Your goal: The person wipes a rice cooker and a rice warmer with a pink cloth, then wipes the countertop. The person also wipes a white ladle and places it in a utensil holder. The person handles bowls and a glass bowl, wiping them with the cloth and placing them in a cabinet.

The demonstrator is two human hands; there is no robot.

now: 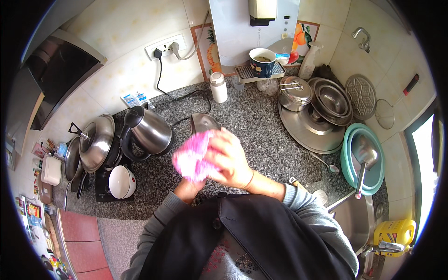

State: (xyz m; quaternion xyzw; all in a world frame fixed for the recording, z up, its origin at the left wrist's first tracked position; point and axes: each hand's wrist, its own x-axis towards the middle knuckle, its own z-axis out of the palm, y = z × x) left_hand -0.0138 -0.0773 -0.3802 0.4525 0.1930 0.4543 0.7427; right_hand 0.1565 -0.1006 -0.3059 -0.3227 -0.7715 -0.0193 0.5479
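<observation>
A pink cloth (196, 157), bunched and blurred, is held between my two hands above the granite counter (260, 119). My right hand (229, 159) lies over the cloth's right side with its fingers curled onto it. Below it, my left hand (196, 184) supports the cloth from underneath; most of its fingers are hidden by the fabric. Just behind the cloth is a shiny grey metal object (204, 122), partly covered, so I cannot tell what it is. To the left stands a steel electric kettle (148, 131) with a black handle.
At left are a lidded wok (96, 143) and a white bowl (121, 182). A white bottle (219, 89) and a mug (261, 64) stand at the back. Rightward are steel cookware (295, 96), teal basins (376, 185), a spoon (332, 168) and the sink (353, 217).
</observation>
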